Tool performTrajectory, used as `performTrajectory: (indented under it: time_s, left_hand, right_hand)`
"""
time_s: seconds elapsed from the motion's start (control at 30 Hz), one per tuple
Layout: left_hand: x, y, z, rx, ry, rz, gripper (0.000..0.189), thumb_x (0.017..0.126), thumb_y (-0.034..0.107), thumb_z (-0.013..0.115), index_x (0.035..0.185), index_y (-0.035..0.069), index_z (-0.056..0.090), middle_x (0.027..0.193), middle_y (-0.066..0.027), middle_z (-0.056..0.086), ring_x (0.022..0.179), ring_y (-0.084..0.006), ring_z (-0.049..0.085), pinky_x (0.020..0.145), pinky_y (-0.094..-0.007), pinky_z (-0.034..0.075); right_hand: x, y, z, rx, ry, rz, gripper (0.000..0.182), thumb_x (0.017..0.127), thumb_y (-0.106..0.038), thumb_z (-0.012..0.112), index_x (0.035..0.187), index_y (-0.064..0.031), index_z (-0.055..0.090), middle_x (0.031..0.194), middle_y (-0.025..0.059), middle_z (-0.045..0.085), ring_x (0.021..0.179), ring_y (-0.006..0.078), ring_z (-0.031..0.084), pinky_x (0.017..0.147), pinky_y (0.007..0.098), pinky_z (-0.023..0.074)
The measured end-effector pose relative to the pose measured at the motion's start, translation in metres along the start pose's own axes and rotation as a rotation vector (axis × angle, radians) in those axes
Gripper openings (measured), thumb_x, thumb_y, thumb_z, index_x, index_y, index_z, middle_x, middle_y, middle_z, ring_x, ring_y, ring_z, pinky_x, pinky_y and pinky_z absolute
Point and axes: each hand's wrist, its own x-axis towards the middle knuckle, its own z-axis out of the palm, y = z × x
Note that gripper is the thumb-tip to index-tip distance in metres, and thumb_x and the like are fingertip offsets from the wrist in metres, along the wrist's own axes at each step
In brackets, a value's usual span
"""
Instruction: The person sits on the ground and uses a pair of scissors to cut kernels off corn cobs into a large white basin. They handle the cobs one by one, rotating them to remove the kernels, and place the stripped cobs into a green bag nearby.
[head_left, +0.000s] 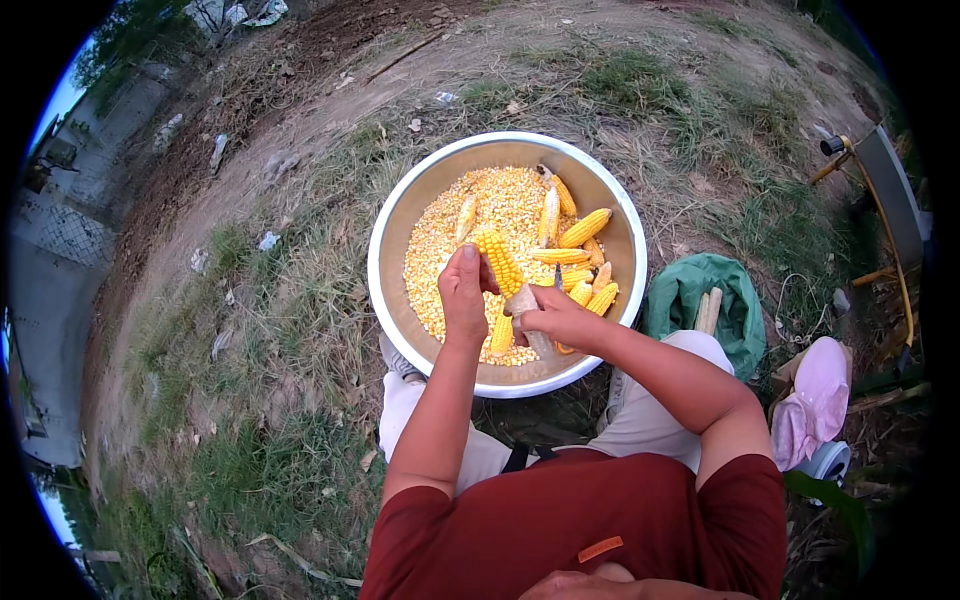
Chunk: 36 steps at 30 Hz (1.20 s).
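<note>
My left hand (465, 294) grips an ear of yellow corn (499, 259), thumb along its side, above a wide metal basin (391, 196). At the ear's lower end, my right hand (559, 319) is closed around a pale bare cob (523, 301). I cannot tell whether this is a separate cob or the ear's own stripped end. Loose kernels (442, 300) cover much of the basin floor. Several ears (586, 227) lie along the right side, and a partly stripped one (466, 217) rests on the kernels. A dark pointed tip (559, 277) shows beside my right hand.
Right of the basin stands a green sack (739, 322) with bare cobs (708, 310) inside. Farther right are a pink cloth item (812, 394), a pale blue container (829, 459) and a metal-framed object (889, 195). Grass and bare soil (330, 97) surround the basin.
</note>
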Motion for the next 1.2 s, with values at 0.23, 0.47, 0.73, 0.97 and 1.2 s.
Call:
performTrajectory:
  time_s: [0.23, 0.47, 0.73, 0.97, 1.2]
  left_hand:
    - [-0.001, -0.003, -0.014, 0.403, -0.009, 0.227, 0.037, 0.096, 0.025, 0.047, 0.066, 0.004, 0.046, 0.057, 0.0004, 0.041, 0.054, -0.0081, 0.038, 0.048, -0.0277, 0.032]
    - [-0.002, -0.015, -0.009, 0.563, 0.088, 0.319, 0.039, 0.097, 0.025, 0.039, 0.065, 0.004, 0.044, 0.055, -0.0023, 0.04, 0.052, -0.0116, 0.04, 0.048, -0.0303, 0.032]
    - [-0.005, -0.002, -0.008, 0.259, 0.019, -0.001, 0.04, 0.098, 0.031, 0.04, 0.065, 0.009, 0.046, 0.056, 0.005, 0.039, 0.051, -0.0047, 0.034, 0.047, -0.0231, 0.026]
    - [-0.014, 0.001, 0.001, 0.317, 0.041, 0.173, 0.038, 0.099, 0.03, 0.039, 0.068, 0.007, 0.046, 0.058, 0.0053, 0.039, 0.053, -0.0034, 0.033, 0.047, -0.0219, 0.027]
    - [-0.01, 0.003, -0.002, 0.141, 0.021, 0.015, 0.038, 0.098, 0.032, 0.041, 0.071, 0.005, 0.045, 0.059, 0.0033, 0.037, 0.053, -0.006, 0.034, 0.047, -0.0249, 0.029]
  right_hand:
    - [-0.006, -0.004, 0.013, -0.058, 0.008, 0.06, 0.018, 0.079, -0.016, 0.064, 0.081, -0.0017, 0.052, 0.057, 0.0033, 0.049, 0.041, 0.0127, 0.049, 0.038, 0.0279, 0.0412]
    - [-0.011, -0.003, 0.0, 0.337, -0.226, 0.247, 0.021, 0.081, -0.019, 0.065, 0.072, -0.0052, 0.052, 0.055, 0.0039, 0.049, 0.04, 0.0137, 0.049, 0.037, 0.0279, 0.0418]
    - [-0.004, 0.003, -0.004, 0.077, -0.075, 0.133, 0.019, 0.079, -0.016, 0.066, 0.076, -0.0036, 0.053, 0.055, 0.0043, 0.05, 0.041, 0.0145, 0.049, 0.038, 0.0286, 0.0415]
    - [-0.013, -0.004, -0.006, 0.347, -0.311, 0.251, 0.017, 0.08, -0.015, 0.065, 0.076, -0.0036, 0.053, 0.056, 0.004, 0.05, 0.041, 0.0142, 0.049, 0.039, 0.0279, 0.0417]
    - [-0.004, -0.004, -0.007, 0.017, -0.074, 0.083, 0.015, 0.08, -0.016, 0.064, 0.079, -0.0055, 0.054, 0.056, 0.0033, 0.048, 0.041, 0.0128, 0.049, 0.039, 0.0274, 0.0417]
